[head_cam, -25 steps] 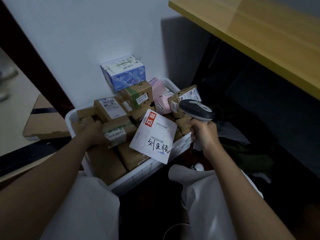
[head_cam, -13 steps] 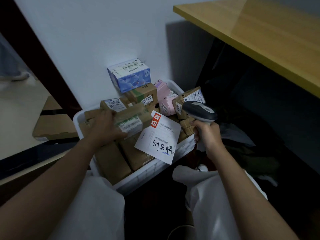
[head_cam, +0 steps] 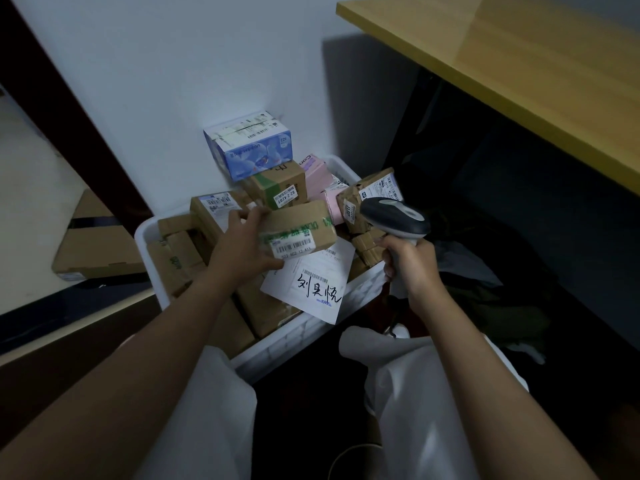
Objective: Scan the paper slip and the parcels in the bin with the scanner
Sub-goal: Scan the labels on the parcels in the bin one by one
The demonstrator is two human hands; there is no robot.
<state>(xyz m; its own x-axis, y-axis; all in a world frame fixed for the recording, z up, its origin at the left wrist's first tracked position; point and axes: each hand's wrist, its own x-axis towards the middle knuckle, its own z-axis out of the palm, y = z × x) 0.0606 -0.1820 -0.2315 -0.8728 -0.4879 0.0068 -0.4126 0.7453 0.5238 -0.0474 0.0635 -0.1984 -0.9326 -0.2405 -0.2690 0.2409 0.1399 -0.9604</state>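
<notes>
A white bin (head_cam: 313, 336) against the wall is piled with several cardboard parcels. My left hand (head_cam: 242, 249) grips a brown parcel (head_cam: 299, 230) with green tape, lifted above the pile, its barcode label facing me. Under it lies a white paper slip (head_cam: 311, 284) with black handwriting and barcodes, hanging over the bin's front rim. My right hand (head_cam: 410, 263) holds a grey and black scanner (head_cam: 393, 220) by its handle, the head just right of the lifted parcel and pointing left at it. A blue and white box (head_cam: 251, 148) tops the pile at the back.
A yellow tabletop (head_cam: 519, 67) overhangs the upper right, with dark space and clothing beneath. A flat cardboard box (head_cam: 91, 244) lies on the floor to the left, past a dark door frame. Pink parcels (head_cam: 322, 178) sit at the bin's back right. My white-clad knees flank the bin's front.
My left hand has picked the brown green-taped parcel out of the bin's left side and carried it right and up, over the paper slip, toward the scanner. My right hand stayed put.
</notes>
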